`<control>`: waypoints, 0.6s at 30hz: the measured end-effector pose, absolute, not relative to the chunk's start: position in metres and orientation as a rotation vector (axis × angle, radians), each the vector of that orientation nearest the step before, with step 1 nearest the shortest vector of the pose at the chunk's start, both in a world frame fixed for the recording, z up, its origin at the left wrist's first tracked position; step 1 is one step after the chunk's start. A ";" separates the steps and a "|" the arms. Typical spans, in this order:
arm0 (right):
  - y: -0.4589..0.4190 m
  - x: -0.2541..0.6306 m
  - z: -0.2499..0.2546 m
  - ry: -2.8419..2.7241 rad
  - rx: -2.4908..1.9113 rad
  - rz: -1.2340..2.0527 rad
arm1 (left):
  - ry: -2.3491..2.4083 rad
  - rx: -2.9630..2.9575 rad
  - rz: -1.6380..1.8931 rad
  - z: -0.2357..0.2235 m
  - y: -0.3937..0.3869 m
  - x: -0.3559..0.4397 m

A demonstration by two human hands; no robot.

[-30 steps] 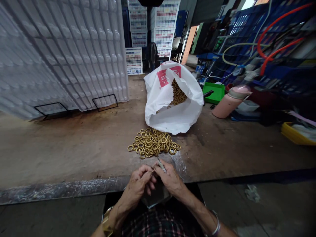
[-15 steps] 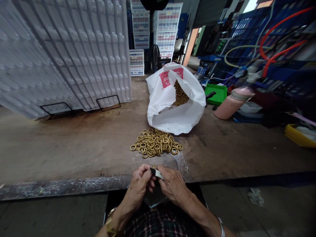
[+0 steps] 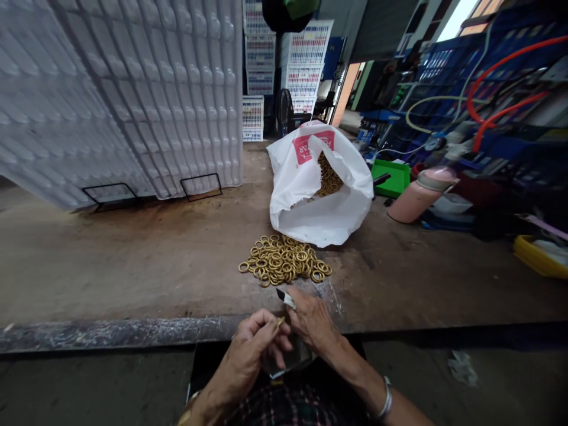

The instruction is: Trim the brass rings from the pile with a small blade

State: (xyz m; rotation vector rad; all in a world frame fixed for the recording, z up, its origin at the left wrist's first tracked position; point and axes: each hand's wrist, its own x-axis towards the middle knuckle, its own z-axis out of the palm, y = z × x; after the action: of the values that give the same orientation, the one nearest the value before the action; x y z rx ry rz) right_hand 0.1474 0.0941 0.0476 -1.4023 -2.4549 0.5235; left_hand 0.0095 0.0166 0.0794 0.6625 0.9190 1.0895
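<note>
Close to the table's front edge, my left hand (image 3: 257, 340) pinches a small brass-coloured ring (image 3: 281, 321) between thumb and forefinger. Its other fingers curl beneath. Just to the right, my right hand (image 3: 313, 319) is closed around a short knife (image 3: 286, 298) with a dark, slanted blade and a pale handle. The blade points up and left, apart from the ring. Beyond both hands lies a loose pile of brass-coloured rings (image 3: 284, 260) on the table. Behind the pile a white sack (image 3: 288, 195) lies with its mouth open towards me, more rings inside.
Tall clear plastic trays (image 3: 177, 100) stand on wire holders at the left of the wooden table (image 3: 133, 266). To the right are a green bin (image 3: 393, 177), a pink bottle (image 3: 415, 198) and a yellow tray (image 3: 539, 257). White crates (image 3: 306, 56) are stacked behind.
My hands have drawn apart: the left lowered slightly with the ring, while the knife moved up and away from it. The view has shifted a little.
</note>
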 end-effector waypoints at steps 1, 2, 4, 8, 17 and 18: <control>0.095 0.142 0.048 -2.449 -1.361 0.528 | 0.934 0.623 1.123 0.078 0.017 0.008; 0.096 0.136 0.050 -2.455 -1.332 0.534 | 0.944 0.577 1.161 0.076 0.018 0.005; 0.098 0.122 0.053 -2.492 -1.332 0.536 | 0.932 0.471 1.232 0.075 0.019 0.000; 0.104 0.097 0.060 -2.578 -1.482 0.485 | 0.854 0.339 1.289 0.075 0.018 -0.012; 0.109 0.088 0.049 -2.551 -1.622 0.341 | 0.756 0.064 1.248 0.063 0.021 -0.024; 0.109 0.090 0.047 -2.540 -1.641 0.330 | 0.773 0.068 1.244 0.063 0.022 -0.023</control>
State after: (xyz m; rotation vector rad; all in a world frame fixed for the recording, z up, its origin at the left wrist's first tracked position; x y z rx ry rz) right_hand 0.0902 0.1092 0.0473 -1.6412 -2.5399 0.3296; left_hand -0.0231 0.0217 0.0632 0.0678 0.7731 1.2440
